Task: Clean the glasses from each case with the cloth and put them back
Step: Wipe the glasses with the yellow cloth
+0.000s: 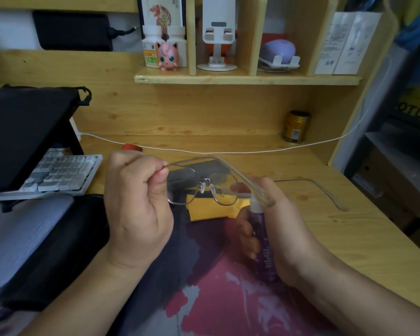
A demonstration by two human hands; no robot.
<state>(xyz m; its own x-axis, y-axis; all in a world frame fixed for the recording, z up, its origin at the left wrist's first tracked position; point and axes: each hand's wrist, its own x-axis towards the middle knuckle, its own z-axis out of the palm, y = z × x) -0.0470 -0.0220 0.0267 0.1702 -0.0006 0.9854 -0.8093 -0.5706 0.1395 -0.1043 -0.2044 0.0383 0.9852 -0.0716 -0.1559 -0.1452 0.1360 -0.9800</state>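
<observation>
L hand (pixel 137 204) pinches one temple tip of the glasses (pixel 201 187), held in the air w/ lenses hanging just right of the fist, long axis left-right. R hand (pixel 284 229) is wrapped round a purple spray bottle (pixel 264 238), nozzle just below the right lens, so R is nearer. Yellow cloth (pixel 216 210) lies on the desk (pixel 349 238) under the lenses; bare desk to the right.

I'm looking at a home study corner: a wooden desk (pixel 325 214) with a keyboard (pixel 63 173), and a shelf (pixel 247 80) holding a pink toy figure (pixel 167 55) and pill bottles (pixel 150 47).
</observation>
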